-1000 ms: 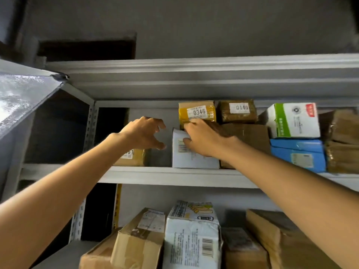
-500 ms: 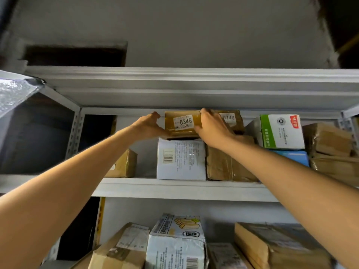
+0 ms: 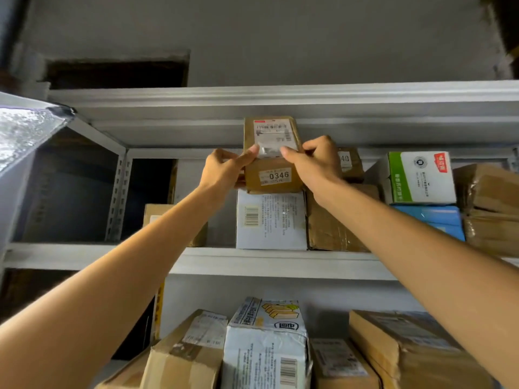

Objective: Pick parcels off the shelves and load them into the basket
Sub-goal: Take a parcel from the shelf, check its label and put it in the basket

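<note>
Bare left hand (image 3: 224, 172) and right hand (image 3: 316, 167), bare forearms (image 3: 146, 259), short thumbnails (image 3: 255, 149).

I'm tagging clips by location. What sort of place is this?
Likely a parcel storeroom or pickup depot: grey metal shelving stacked with taped cardboard boxes, barcoded shipping labels on them, and a number sticker, 0346, on the brown parcel that the left hand and right hand grip.

I see a tan-brown parcel (image 3: 273, 179) with white labels, one reading 0346 in black. The white box (image 3: 271, 220) beneath carries a black barcode. To the right, a green-and-white box (image 3: 421, 178) with a red patch tops a blue box (image 3: 438, 220). The shelf (image 3: 252, 261) is pale grey.
</note>
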`<state>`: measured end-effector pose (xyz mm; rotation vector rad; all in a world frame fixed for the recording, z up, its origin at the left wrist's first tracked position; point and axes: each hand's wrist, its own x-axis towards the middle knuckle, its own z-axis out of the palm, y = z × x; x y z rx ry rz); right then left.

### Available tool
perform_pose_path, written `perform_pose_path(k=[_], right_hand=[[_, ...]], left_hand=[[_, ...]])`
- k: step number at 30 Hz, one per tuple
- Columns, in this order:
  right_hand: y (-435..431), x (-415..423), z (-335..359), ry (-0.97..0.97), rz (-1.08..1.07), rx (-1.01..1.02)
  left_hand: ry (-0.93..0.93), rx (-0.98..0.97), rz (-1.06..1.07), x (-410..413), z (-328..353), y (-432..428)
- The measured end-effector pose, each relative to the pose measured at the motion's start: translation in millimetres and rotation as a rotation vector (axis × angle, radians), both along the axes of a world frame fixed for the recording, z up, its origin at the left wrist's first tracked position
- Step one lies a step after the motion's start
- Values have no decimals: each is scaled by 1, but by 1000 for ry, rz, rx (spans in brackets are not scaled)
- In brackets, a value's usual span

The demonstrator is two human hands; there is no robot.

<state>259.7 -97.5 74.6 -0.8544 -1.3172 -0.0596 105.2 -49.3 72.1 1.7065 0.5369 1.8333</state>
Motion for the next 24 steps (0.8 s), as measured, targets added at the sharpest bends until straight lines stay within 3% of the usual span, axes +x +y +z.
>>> perform_pose_path(k=[3,11,15,19,24], right_hand=[[1,-1,-10,25,9,9],[-12,2,-23,-142,19,-22],[-18,4,-28,-162,-20,-3],[-21,5,-27,-147,-58,-39],[-22,3,-33,-145,-80,95]], left_hand=[[-25,-2,-44,2,-7,1],[41,131,-161,-1,-27,-10],[95,194,-86,-1,-36,-12],[82,130,-105,-10,-36,-15],[10,258,-52,-22,-41,-25]])
